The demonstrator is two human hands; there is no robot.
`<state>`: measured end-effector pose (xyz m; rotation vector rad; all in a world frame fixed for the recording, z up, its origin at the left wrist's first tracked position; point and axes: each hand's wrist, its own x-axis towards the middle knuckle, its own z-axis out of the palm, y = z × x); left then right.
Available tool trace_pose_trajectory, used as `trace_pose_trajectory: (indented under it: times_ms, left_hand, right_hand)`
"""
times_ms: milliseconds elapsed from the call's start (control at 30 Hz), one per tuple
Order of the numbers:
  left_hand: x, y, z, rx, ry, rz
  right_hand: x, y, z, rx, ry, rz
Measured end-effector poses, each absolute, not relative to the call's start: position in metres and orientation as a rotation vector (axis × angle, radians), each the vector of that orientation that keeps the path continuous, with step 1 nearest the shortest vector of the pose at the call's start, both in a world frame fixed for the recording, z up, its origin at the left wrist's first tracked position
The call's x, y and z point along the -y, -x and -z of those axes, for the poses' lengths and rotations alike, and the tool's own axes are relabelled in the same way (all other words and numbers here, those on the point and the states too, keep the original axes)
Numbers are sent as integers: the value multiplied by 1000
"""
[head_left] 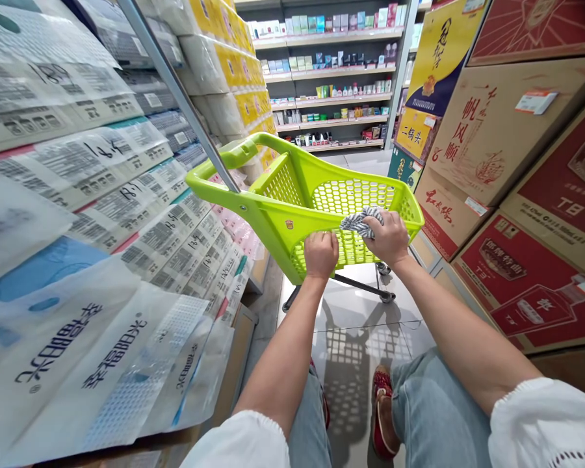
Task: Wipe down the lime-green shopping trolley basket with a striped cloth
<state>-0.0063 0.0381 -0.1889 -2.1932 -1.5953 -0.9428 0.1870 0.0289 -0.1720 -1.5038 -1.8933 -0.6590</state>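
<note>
In front of me stands a lime-green plastic shopping cart [277, 214] with perforated sides and a grey pole rising near its handle. My left hand [321, 253] is closed at the near side of the basket, its fingers curled against the lattice and partly hidden. A striped grey-and-white cloth [359, 223] is bunched under my right hand [389, 238]. That hand grips the cloth at the near rim, towards the right end of the basket. The cloth rests against the rim, part of it hidden by my fingers.
Stacked packs of paper goods [141, 195] line the left. Printed cardboard boxes [511, 130] are piled on the right. Shelves with small cosmetic packages [331, 71] stand behind the cart. My red shoes [383, 409] are on the tiled floor [341, 370].
</note>
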Motion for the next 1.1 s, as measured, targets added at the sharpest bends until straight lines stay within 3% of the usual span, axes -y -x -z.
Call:
trace_pose_trajectory:
  times_ms: [433, 867, 1100]
  left_hand:
    - [-56, -12, 200, 1652, 2338, 937]
    - [-61, -4, 203, 1616, 2424, 882]
    - [-61, -9, 205, 1660, 2376, 890]
  right_hand:
    - [-37, -168, 182, 1996, 1417, 695]
    - [-23, -172, 263, 2367, 1376, 620]
    - [-32, -169, 220, 2247, 1393, 652]
